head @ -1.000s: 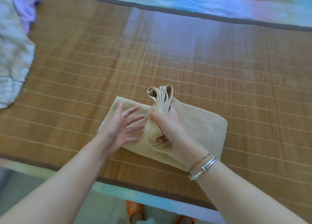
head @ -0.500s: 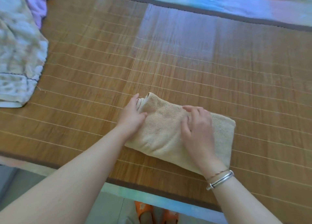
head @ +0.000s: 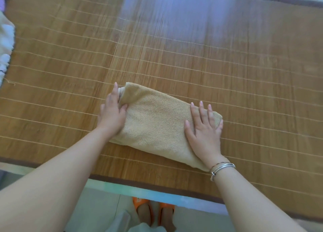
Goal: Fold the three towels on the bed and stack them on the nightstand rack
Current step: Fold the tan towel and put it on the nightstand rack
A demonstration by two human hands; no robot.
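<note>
head | left hand (head: 112, 114) pinches tan towel (head: 157, 125) end | right hand (head: 203, 132) flat, fingers spread, pressing it

A tan terry towel (head: 157, 125) lies folded into a thick oblong on the woven bamboo mat (head: 227, 65), near the mat's front border, its long axis slanting from upper left to lower right. Its top face looks smooth and flat, the left end showing stacked layers. At the far left edge, a pale, mottled towel (head: 5, 44) is partly in view, possibly bunched; its shape is unclear.
</note>
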